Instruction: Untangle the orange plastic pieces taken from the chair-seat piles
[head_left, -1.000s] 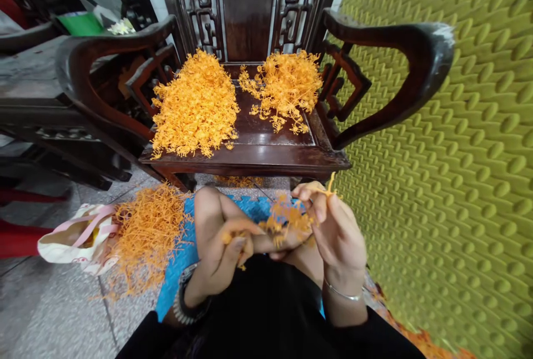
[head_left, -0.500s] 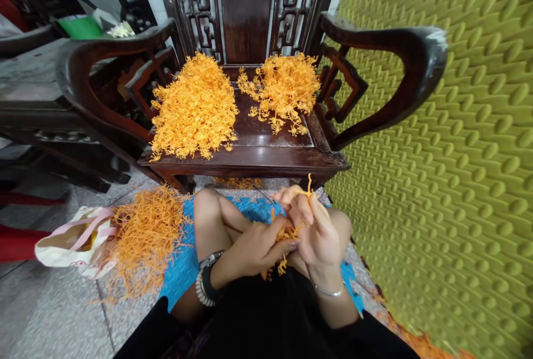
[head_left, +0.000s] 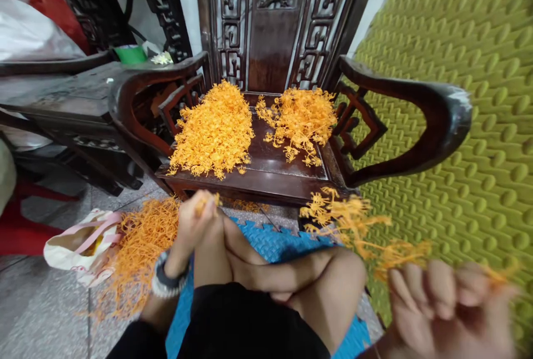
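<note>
A: Orange string of sprigs (head_left: 358, 226) now swung out right, trailing from the right hand (head_left: 449, 309), blurred, fingers curled on it. A moment ago both hands met over the lap.

B: Left hand (head_left: 194, 223)?

A: Parted, pinching one small sprig near the chair (head_left: 258, 178). No writing legible anywhere.

**Carved chair, green wall, stone floor**

In front of me stands a dark carved wooden armchair (head_left: 275, 43) with curved armrests and a glossy seat. To my right rises a yellow-green wall (head_left: 470, 104) padded in a raised zigzag pattern. The floor (head_left: 37, 314) is grey speckled stone, with a blue foam mat (head_left: 270, 239) on it. More dark furniture (head_left: 62, 98) crowds the left.
</note>
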### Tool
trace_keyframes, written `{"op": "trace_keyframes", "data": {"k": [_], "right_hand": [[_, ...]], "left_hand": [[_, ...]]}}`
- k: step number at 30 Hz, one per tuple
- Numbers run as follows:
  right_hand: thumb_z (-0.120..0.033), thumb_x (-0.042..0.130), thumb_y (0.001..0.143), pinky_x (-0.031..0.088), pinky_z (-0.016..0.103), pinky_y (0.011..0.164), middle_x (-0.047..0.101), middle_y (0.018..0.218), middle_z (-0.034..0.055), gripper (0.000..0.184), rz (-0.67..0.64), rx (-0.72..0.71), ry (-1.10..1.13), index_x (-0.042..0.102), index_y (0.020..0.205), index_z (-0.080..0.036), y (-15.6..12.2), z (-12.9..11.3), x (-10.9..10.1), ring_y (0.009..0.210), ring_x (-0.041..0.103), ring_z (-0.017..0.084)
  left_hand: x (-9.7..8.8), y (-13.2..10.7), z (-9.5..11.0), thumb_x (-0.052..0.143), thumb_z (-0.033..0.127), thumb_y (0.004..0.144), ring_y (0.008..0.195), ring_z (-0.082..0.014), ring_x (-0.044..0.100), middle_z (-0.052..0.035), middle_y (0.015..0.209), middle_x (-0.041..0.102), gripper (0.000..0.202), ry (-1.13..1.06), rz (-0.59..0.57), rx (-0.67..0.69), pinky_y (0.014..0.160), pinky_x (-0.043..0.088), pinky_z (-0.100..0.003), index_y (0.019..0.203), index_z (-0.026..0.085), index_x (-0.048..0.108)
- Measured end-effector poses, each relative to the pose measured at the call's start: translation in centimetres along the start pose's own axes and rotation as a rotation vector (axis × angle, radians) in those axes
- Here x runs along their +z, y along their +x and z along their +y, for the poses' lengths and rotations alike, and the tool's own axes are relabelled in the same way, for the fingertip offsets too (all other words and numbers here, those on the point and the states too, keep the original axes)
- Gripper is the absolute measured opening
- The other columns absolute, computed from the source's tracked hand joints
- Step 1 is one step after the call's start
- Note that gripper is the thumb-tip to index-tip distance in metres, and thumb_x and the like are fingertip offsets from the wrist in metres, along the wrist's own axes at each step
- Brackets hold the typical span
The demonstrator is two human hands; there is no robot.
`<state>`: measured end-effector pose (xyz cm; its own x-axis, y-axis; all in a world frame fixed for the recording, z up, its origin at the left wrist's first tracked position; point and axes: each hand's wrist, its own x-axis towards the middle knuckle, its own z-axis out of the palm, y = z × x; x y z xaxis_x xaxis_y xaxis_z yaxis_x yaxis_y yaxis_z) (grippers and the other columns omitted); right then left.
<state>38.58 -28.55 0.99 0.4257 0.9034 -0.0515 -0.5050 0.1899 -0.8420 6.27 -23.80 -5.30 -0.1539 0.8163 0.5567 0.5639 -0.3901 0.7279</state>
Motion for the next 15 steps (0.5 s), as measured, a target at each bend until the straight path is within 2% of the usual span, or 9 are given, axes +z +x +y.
{"op": "trace_keyframes", "data": {"k": [2, 4, 6, 8, 10, 12, 14, 15], "right_hand": [[-0.049, 0.068, 0.078, 0.017, 0.024, 0.033, 0.022, 0.042, -0.0057, 0.042, -0.048, -0.022, 0.033, 0.045, 0.056, -0.023, -0.2, 1.4, 1.2, 0.038, 0.016, 0.009], [-0.047, 0.062, 0.085, 0.028, 0.022, 0.037, 0.029, 0.043, -0.0047, 0.04, -0.113, 0.047, 0.056, 0.046, 0.058, -0.021, -0.5, 2.8, 1.5, 0.04, 0.022, 0.009], [-0.046, 0.057, 0.088, 0.036, 0.022, 0.042, 0.032, 0.044, -0.0042, 0.04, -0.15, 0.118, 0.067, 0.046, 0.059, -0.021, -0.5, 3.9, 1.0, 0.042, 0.027, 0.01], [-0.045, 0.055, 0.09, 0.039, 0.022, 0.044, 0.034, 0.045, -0.0041, 0.04, -0.162, 0.163, 0.074, 0.045, 0.059, -0.021, -0.4, 4.7, 0.3, 0.043, 0.028, 0.01], [-0.045, 0.053, 0.091, 0.038, 0.022, 0.043, 0.033, 0.045, -0.0043, 0.041, -0.167, 0.175, 0.081, 0.045, 0.059, -0.021, -0.2, 5.3, -0.2, 0.043, 0.026, 0.011], [-0.045, 0.054, 0.091, 0.035, 0.022, 0.041, 0.033, 0.045, -0.0047, 0.041, -0.186, 0.17, 0.078, 0.046, 0.058, -0.021, 0.0, 5.8, -0.2, 0.042, 0.024, 0.01], [-0.045, 0.057, 0.089, 0.032, 0.022, 0.04, 0.032, 0.045, -0.0051, 0.04, -0.206, 0.167, 0.059, 0.048, 0.058, -0.021, 0.4, 6.0, 0.1, 0.042, 0.023, 0.01], [-0.045, 0.058, 0.088, 0.031, 0.022, 0.04, 0.032, 0.046, -0.0052, 0.038, -0.211, 0.168, 0.048, 0.05, 0.059, -0.021, 0.5, 6.1, 0.4, 0.042, 0.023, 0.01]], "left_hand": [[-0.5, 5.8, -1.6, 0.045, 0.034, 0.091, 0.055, -0.0133, 0.046, 0.0003, 0.061, 0.051, 0.028, 0.136, 0.085, 0.082, 0.057, 0.037, -0.026, 0.068, 0.019, 0.051], [-0.8, 12.2, -2.6, 0.043, 0.035, 0.091, 0.065, -0.0159, 0.05, -0.0034, 0.072, 0.054, 0.026, 0.352, 0.127, 0.143, 0.065, 0.039, -0.029, 0.074, 0.018, 0.054], [-0.7, 18.1, -3.3, 0.042, 0.035, 0.093, 0.081, -0.0196, 0.054, -0.01, 0.102, 0.058, 0.025, 0.516, 0.064, 0.171, 0.075, 0.041, -0.032, 0.093, 0.016, 0.057], [-0.2, 22.7, -4.2, 0.041, 0.034, 0.093, 0.093, -0.0235, 0.055, -0.0147, 0.126, 0.048, 0.029, 0.64, -0.073, 0.15, 0.083, 0.041, -0.036, 0.109, 0.014, 0.055], [0.7, 25.8, -5.5, 0.044, 0.03, 0.093, 0.105, -0.0291, 0.052, -0.0181, 0.138, 0.039, 0.032, 0.734, -0.221, 0.118, 0.09, 0.04, -0.041, 0.116, 0.011, 0.053], [1.5, 27.3, -7.0, 0.048, 0.03, 0.091, 0.116, -0.0352, 0.045, -0.0195, 0.142, 0.038, 0.034, 0.783, -0.316, 0.096, 0.095, 0.037, -0.048, 0.117, 0.009, 0.054], [2.2, 27.5, -8.0, 0.051, 0.036, 0.091, 0.12, -0.037, 0.041, -0.019, 0.138, 0.044, 0.039, 0.768, -0.324, 0.087, 0.099, 0.034, -0.051, 0.119, 0.009, 0.054], [2.3, 27.3, -8.2, 0.052, 0.04, 0.091, 0.12, -0.036, 0.041, -0.0185, 0.135, 0.048, 0.042, 0.745, -0.288, 0.089, 0.1, 0.034, -0.051, 0.119, 0.009, 0.053]]}}
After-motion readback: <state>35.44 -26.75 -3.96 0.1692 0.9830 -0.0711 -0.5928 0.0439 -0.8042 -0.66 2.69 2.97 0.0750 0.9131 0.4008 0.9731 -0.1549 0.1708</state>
